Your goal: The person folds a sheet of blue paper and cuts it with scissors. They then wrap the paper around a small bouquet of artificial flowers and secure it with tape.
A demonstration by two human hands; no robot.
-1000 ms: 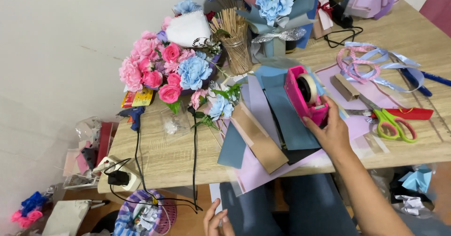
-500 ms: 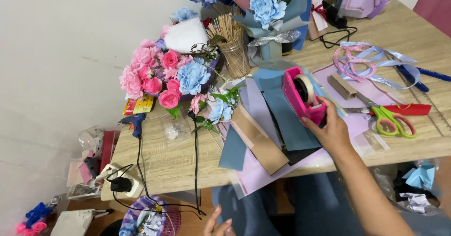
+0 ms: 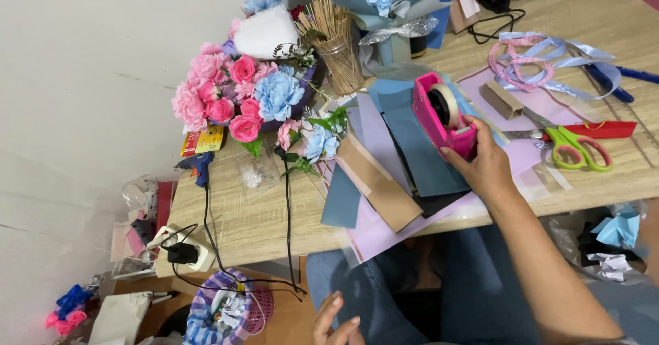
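My right hand [image 3: 486,164] grips the near end of a pink tape dispenser [image 3: 441,113] that stands on a stack of blue, lilac and tan paper sheets [image 3: 384,173] on the wooden table [image 3: 240,214]. A roll of clear tape sits in the dispenser. My left hand [image 3: 336,321] hangs low at the bottom edge of the view, over my lap, with fingers loosely apart and nothing in it.
Pink and blue paper flowers [image 3: 240,98] lie at the left. A jar of wooden sticks [image 3: 340,50] and a blue bouquet [image 3: 391,2] stand behind. Green-handled scissors [image 3: 573,146] and ribbons [image 3: 535,60] lie to the right. A blue glue gun [image 3: 198,166] and cables hang off the left edge.
The view has shifted slightly. My right hand stays on the tape dispenser. My left hand has risen a little at the bottom edge.
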